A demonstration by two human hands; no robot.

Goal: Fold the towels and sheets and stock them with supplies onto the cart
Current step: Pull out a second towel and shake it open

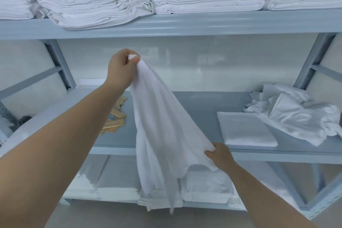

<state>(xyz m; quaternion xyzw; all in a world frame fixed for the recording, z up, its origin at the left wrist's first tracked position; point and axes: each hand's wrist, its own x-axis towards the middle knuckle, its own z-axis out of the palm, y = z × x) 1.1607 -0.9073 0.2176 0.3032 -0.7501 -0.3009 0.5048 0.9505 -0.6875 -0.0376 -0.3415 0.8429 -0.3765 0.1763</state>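
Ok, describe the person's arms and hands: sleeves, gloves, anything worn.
Both forearms are bare as far as the frame shows, with no sleeve edge in view. The left hand and right hand wear no gloves, and no watch, bracelet or ring is visible.

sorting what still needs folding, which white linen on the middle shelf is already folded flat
The flat folded towel near the shelf's front edge, a neat rectangle. The crumpled pile to its right is loose and unfolded.
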